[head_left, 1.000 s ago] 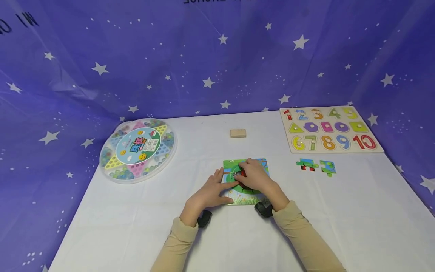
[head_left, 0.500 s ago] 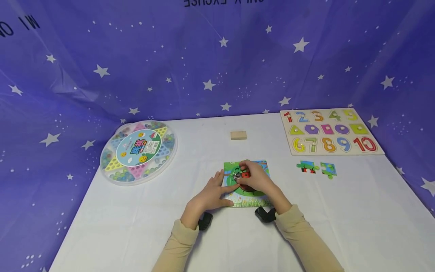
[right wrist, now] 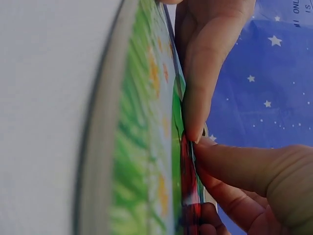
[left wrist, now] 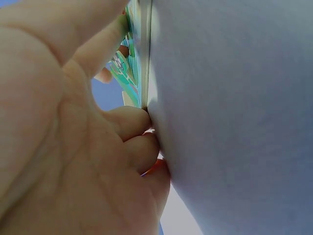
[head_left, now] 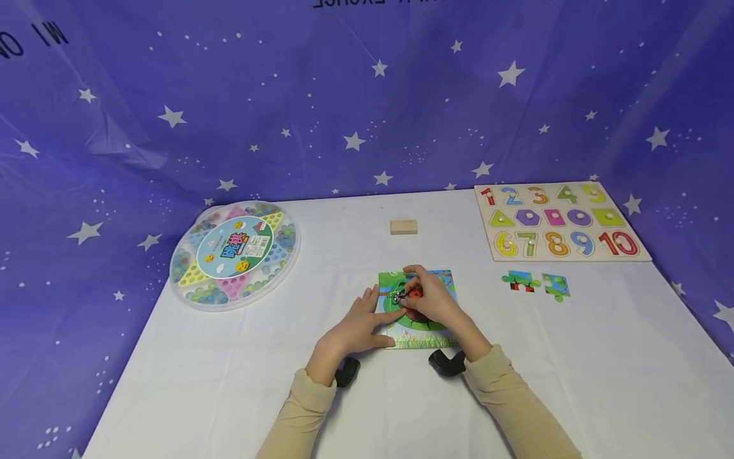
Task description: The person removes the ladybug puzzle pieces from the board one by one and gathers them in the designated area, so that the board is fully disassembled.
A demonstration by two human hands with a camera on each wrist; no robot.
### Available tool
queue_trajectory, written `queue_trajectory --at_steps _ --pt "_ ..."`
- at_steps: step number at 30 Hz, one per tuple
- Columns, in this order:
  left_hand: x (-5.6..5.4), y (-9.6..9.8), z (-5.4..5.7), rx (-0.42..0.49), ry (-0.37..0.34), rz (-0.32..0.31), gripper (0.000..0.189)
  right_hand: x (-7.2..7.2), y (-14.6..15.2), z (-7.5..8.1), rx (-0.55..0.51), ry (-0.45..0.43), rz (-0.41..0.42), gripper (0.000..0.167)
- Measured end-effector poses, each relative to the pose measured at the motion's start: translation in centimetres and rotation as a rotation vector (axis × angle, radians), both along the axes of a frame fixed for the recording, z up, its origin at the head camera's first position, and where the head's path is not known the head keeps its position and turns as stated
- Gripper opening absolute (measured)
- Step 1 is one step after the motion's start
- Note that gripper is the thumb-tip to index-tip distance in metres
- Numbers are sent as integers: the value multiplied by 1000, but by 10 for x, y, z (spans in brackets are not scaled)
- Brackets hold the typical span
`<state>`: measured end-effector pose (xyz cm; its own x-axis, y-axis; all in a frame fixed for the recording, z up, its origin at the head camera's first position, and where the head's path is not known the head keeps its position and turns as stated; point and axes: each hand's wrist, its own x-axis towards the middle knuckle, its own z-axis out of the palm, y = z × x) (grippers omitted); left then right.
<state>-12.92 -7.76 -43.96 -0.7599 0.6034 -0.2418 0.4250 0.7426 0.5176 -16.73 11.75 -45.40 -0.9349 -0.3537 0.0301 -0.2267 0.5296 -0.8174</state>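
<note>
A square ladybug jigsaw puzzle (head_left: 424, 339) lies on the white table in front of the person. The left hand (head_left: 357, 328) rests at its left side, fingers spread, with the index fingertip on the picture near the ladybug. Above the picture's middle, the right hand (head_left: 434, 301) pinches a puzzle piece (head_left: 397, 297) printed with the ladybug's face. In the left wrist view this piece (left wrist: 120, 68) stands tilted against the board. The right wrist view has the right thumb (right wrist: 239, 164) right beside the left index fingertip, low over the red part. The right fingers hide part of the ladybug.
Two joined-looking loose puzzle pieces (head_left: 521, 281) lie right of the board. Behind them is a wooden number-and-shape board (head_left: 573, 252). A small wooden block (head_left: 404, 227) sits at the back, and a round marble game case (head_left: 235, 247) at the left. A starry purple cloth (head_left: 321, 115) stands behind.
The right fingers have shifted slightly, so more of the ladybug's face piece shows than a second ago. The left hand stays in place on the board.
</note>
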Motion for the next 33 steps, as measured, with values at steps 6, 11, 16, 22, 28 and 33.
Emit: queue_trajectory --at_steps 6,11,16,22,28,33 --pt "0 1 -1 -5 3 -5 59 0 -2 -2 34 9 1 53" --pt "-1 1 -3 0 -2 -7 60 -2 3 -1 -33 -26 0 49" --pt "-3 1 -4 9 -4 -5 60 -8 22 7 -194 -100 5 50" --pt "-2 1 -2 12 -23 3 60 -18 67 19 -266 -82 -18 52" --pt "0 0 0 26 -34 16 60 -16 120 23 -270 -132 -77 53" --pt "0 0 -1 30 -30 17 60 -13 147 19 -164 -158 -98 52"
